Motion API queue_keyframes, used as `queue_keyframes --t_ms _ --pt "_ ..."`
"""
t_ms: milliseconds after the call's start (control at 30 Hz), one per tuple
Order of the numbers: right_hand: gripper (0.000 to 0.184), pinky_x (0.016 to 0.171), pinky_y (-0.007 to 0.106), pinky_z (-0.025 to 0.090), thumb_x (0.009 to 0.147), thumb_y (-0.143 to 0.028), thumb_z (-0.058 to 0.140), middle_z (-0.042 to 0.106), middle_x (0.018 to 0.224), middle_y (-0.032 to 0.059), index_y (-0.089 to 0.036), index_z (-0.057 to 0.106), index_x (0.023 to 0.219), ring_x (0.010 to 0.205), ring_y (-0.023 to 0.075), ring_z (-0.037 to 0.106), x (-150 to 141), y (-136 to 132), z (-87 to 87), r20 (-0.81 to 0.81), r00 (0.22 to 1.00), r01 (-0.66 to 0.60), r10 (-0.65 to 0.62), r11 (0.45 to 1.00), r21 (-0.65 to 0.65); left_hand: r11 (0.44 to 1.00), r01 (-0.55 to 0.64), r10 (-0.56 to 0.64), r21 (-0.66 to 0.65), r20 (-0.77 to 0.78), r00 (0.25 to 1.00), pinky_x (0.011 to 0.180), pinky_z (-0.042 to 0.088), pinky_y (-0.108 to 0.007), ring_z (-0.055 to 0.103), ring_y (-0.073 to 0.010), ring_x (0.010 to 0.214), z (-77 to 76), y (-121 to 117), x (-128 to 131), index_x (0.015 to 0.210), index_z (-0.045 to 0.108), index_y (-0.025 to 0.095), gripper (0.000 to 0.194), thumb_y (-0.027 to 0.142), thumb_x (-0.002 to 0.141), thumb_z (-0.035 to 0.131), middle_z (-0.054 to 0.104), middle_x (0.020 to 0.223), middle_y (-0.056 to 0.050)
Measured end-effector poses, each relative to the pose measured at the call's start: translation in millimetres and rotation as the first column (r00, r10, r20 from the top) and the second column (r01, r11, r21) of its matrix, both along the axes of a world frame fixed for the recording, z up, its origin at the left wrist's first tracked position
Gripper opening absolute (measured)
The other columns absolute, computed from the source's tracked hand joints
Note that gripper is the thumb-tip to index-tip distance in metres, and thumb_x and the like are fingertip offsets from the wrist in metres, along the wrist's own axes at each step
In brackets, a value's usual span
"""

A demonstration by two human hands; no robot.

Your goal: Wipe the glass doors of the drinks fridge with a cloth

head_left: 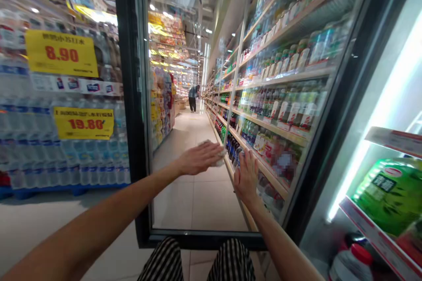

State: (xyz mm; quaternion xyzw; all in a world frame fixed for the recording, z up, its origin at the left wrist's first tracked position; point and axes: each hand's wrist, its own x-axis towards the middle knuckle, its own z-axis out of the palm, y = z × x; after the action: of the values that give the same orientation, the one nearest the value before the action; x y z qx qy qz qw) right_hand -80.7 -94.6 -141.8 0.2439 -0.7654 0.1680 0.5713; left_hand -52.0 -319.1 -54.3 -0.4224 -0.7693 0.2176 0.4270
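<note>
A glass cooler door (pixel 184 96) with a black frame stands swung out in front of me. My left hand (pixel 199 158) presses a white cloth (pixel 220 158) flat against the glass, fingers laid over it. My right hand (pixel 246 176) rests on the pane just to the right and lower, fingers stretched upward and slightly apart, holding nothing. Both forearms reach up from the bottom of the view.
Through the glass runs a shop aisle with drink shelves (pixel 273 109) on the right and a distant person (pixel 193 98). Stacked water bottles with yellow price signs (pixel 61 53) fill the left. The cooler interior (pixel 389 193) at right holds green packs and a red-capped jug (pixel 352 263).
</note>
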Motion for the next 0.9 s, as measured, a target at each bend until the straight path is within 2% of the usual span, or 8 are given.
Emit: queue_keyframes --t_ms 167,267,333,433,533,633,700,900 --pt "0.060 0.107 0.051 0.024 0.083 -0.013 0.038 0.034 0.142 0.0141 -0.016 0.020 0.140 0.136 0.0235 0.020 0.2 1.7 0.7 -0.007 1.000 -0.009 0.009 1.000 -0.008 0.787 -0.065 0.259 0.614 -0.233 0.937 0.111 0.016 -0.047 0.007 -0.0261 0.138 14.2 -23.1 5.9 0.134 0.031 0.014 0.053 0.023 0.084 0.045 0.013 0.149 -0.011" --pt "0.060 0.106 0.051 0.025 0.083 -0.013 0.038 0.034 0.142 0.0140 -0.016 0.020 0.141 0.136 0.0238 0.019 1.4 0.6 1.7 -0.009 1.000 -0.021 0.020 1.000 -0.009 0.968 -0.027 0.076 0.251 -0.190 0.979 0.110 0.021 -0.042 0.012 -0.0220 0.137 -6.7 -30.6 11.8 0.130 0.036 0.018 0.047 0.020 0.084 0.042 0.023 0.147 -0.006" --pt "0.060 0.107 0.050 0.025 0.083 -0.012 0.037 0.034 0.142 0.0137 -0.016 0.021 0.140 0.136 0.0235 0.019 1.9 0.4 2.1 -0.013 1.000 -0.025 0.025 1.000 -0.009 1.000 0.013 -0.014 -0.010 -0.101 0.995 0.110 0.022 -0.035 0.016 -0.0169 0.137 -13.6 -35.9 13.0 0.128 0.039 0.022 0.044 0.021 0.085 0.040 0.034 0.143 -0.002" --pt "0.060 0.107 0.051 0.024 0.083 -0.012 0.037 0.033 0.143 0.0129 -0.017 0.021 0.141 0.136 0.0233 0.019 1.6 0.7 2.0 -0.009 1.000 -0.026 0.026 1.000 -0.009 0.970 -0.044 0.089 0.240 -0.178 0.980 0.111 0.020 -0.041 0.013 -0.0213 0.137 -0.9 -40.1 10.0 0.130 0.038 0.019 0.044 0.025 0.086 0.041 0.030 0.144 -0.006" --pt "0.060 0.107 0.051 0.024 0.083 -0.013 0.037 0.032 0.144 0.0124 -0.017 0.021 0.141 0.137 0.0236 0.019 1.4 0.8 2.0 -0.002 1.000 -0.031 0.031 0.999 -0.014 0.782 -0.063 0.269 0.621 -0.244 0.932 0.111 0.016 -0.046 0.006 -0.0267 0.137 10.7 -33.1 7.6 0.133 0.032 0.011 0.050 0.026 0.087 0.040 0.018 0.148 -0.011" --pt "0.060 0.107 0.051 0.024 0.082 -0.012 0.037 0.033 0.143 0.0127 -0.017 0.021 0.140 0.137 0.0237 0.019 1.9 2.0 2.2 -0.003 0.999 -0.035 0.035 0.999 -0.009 0.958 -0.033 0.095 0.284 -0.208 0.973 0.111 0.018 -0.039 0.008 -0.0202 0.138 5.0 -23.0 9.0 0.136 0.029 0.017 0.052 0.022 0.085 0.041 0.023 0.147 -0.008" --pt "0.060 0.107 0.051 0.025 0.082 -0.011 0.037 0.034 0.142 0.0127 -0.017 0.022 0.140 0.136 0.0233 0.020 2.3 4.0 2.0 -0.003 0.999 -0.036 0.036 0.999 -0.001 1.000 -0.002 0.001 -0.012 -0.114 0.994 0.112 0.019 -0.034 0.011 -0.0159 0.138 5.3 -20.3 9.3 0.135 0.029 0.022 0.052 0.023 0.085 0.041 0.031 0.144 -0.004" --pt "0.062 0.106 0.053 0.026 0.082 -0.009 0.037 0.034 0.142 0.0123 -0.019 0.020 0.140 0.136 0.0237 0.021 7.3 2.1 16.3 -0.072 0.988 -0.140 0.139 0.990 -0.013 0.859 -0.032 0.161 0.510 -0.210 0.964 0.111 0.015 -0.046 0.005 -0.0253 0.138 38.7 1.1 -1.8 0.138 0.021 0.011 0.058 0.025 0.086 0.042 0.018 0.148 -0.015"
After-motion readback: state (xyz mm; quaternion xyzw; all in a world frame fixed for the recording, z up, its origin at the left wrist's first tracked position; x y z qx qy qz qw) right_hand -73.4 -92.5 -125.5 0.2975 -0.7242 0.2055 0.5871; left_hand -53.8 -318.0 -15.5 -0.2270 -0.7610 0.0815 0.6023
